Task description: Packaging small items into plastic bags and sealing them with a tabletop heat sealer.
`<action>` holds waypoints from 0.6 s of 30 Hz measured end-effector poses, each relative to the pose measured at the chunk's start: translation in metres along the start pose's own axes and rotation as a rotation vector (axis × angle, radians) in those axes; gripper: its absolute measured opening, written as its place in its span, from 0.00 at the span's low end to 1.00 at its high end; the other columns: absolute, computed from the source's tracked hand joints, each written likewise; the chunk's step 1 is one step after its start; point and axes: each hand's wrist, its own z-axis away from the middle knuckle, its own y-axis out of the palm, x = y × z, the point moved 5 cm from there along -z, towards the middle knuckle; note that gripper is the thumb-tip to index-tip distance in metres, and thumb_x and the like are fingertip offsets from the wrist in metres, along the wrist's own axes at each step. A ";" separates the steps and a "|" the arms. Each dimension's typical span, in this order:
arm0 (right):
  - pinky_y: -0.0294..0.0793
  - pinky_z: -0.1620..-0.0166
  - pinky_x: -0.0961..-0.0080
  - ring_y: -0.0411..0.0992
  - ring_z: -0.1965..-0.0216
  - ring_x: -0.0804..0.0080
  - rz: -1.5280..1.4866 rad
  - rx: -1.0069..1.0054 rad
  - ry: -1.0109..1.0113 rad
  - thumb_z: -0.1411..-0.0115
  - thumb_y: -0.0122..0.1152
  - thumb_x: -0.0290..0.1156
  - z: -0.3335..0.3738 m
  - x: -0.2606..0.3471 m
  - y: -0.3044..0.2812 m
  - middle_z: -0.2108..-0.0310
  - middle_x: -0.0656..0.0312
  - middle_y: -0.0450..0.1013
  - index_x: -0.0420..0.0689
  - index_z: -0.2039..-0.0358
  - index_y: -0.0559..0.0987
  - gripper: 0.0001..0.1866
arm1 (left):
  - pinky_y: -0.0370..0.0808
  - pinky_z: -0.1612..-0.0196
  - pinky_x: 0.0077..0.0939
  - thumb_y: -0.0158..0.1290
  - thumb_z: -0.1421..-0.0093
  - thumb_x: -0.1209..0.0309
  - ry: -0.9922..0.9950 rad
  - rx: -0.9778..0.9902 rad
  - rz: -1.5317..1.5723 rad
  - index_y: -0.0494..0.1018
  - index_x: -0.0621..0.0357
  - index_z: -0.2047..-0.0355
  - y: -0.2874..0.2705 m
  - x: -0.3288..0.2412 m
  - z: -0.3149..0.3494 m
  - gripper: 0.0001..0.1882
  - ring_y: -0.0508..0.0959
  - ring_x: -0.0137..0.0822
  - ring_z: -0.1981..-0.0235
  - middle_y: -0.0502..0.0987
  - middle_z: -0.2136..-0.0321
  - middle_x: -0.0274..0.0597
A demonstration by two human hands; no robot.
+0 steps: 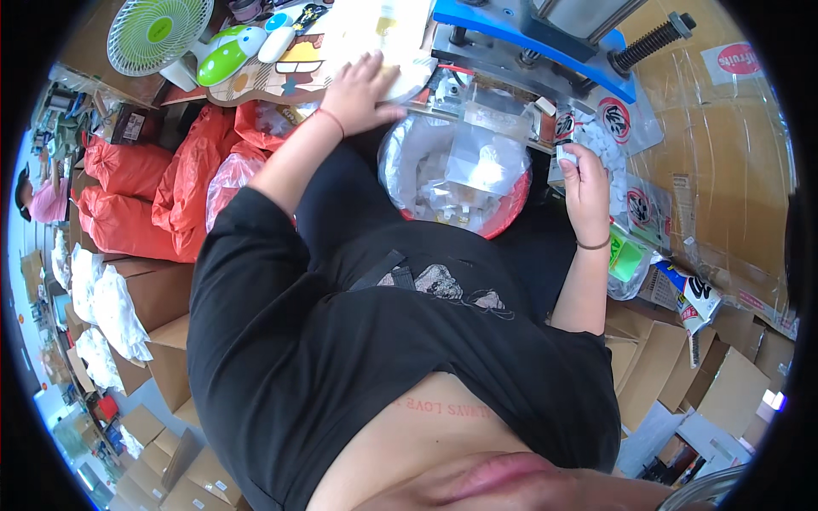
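My left hand [362, 95] lies palm down with its fingers spread on the worktop, at the edge of a pale, clear-looking sheet or bag [412, 83]. On the right, my right hand [586, 189] is curled closed, its thumb and fingers pinching a small white piece [567, 154] that is mostly hidden. Beside that hand, many small white pieces [610, 155] lie heaped against a cardboard box. Between my knees stands a red bucket [514, 207] lined with clear plastic, holding translucent bits. A clear plastic sheet or bag [488, 157] hangs over its far side.
A press with a blue plate [532, 47] and springs stands at the far right of the worktop. A green and white fan [158, 32] is at the far left. Red bags [128, 209] are piled on the left. Cardboard boxes [720, 128] line the right, near a blue and white tube [692, 298].
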 end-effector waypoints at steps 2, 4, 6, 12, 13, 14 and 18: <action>0.70 0.59 0.69 0.72 0.66 0.62 -0.002 0.023 0.002 0.32 0.52 0.35 0.001 0.001 0.002 0.68 0.53 0.73 0.37 0.62 0.76 0.12 | 0.73 0.51 0.36 0.52 0.35 0.58 0.189 0.019 0.089 0.72 0.52 0.48 -0.025 -0.029 0.012 0.19 0.77 0.42 0.53 0.76 0.54 0.52; 0.71 0.57 0.68 0.73 0.64 0.61 -0.023 0.084 -0.031 0.33 0.52 0.34 -0.006 0.005 0.011 0.66 0.53 0.74 0.37 0.61 0.76 0.12 | 0.73 0.54 0.32 0.53 0.36 0.58 -0.040 0.102 0.435 0.74 0.54 0.52 -0.021 -0.021 0.018 0.18 0.78 0.39 0.58 0.77 0.59 0.49; 0.71 0.58 0.69 0.73 0.64 0.62 -0.062 0.132 -0.083 0.33 0.53 0.34 -0.013 0.014 0.026 0.67 0.54 0.74 0.37 0.61 0.76 0.12 | 0.74 0.60 0.25 0.55 0.37 0.58 -0.504 0.262 1.127 0.79 0.58 0.60 -0.006 -0.015 0.027 0.16 0.79 0.32 0.67 0.80 0.69 0.43; 0.70 0.62 0.72 0.72 0.69 0.66 -0.416 0.117 0.075 0.33 0.54 0.35 -0.041 0.040 0.043 0.72 0.58 0.73 0.38 0.64 0.77 0.12 | 0.71 0.68 0.18 0.58 0.38 0.61 -0.463 0.531 1.210 0.80 0.61 0.68 -0.044 -0.083 0.008 0.14 0.72 0.21 0.77 0.77 0.81 0.32; 0.70 0.62 0.72 0.72 0.69 0.66 -0.413 0.116 0.078 0.33 0.54 0.35 -0.044 0.041 0.048 0.72 0.58 0.73 0.38 0.64 0.77 0.12 | 0.70 0.68 0.17 0.59 0.38 0.63 -0.441 0.609 1.220 0.81 0.61 0.67 -0.043 -0.093 0.007 0.12 0.71 0.18 0.76 0.77 0.79 0.30; 0.70 0.62 0.73 0.71 0.69 0.67 -0.436 0.098 0.060 0.32 0.54 0.37 -0.049 0.042 0.053 0.72 0.60 0.72 0.38 0.64 0.77 0.13 | 0.70 0.68 0.15 0.59 0.38 0.65 -0.417 0.688 1.229 0.81 0.61 0.66 -0.041 -0.103 0.006 0.11 0.71 0.16 0.75 0.78 0.77 0.29; 0.70 0.60 0.76 0.71 0.68 0.73 -0.431 0.141 0.027 0.31 0.51 0.41 -0.054 0.038 0.052 0.71 0.63 0.73 0.38 0.62 0.77 0.17 | 0.72 0.67 0.16 0.60 0.38 0.64 -0.446 0.740 1.688 0.80 0.61 0.63 -0.029 -0.136 0.019 0.12 0.75 0.18 0.73 0.80 0.75 0.29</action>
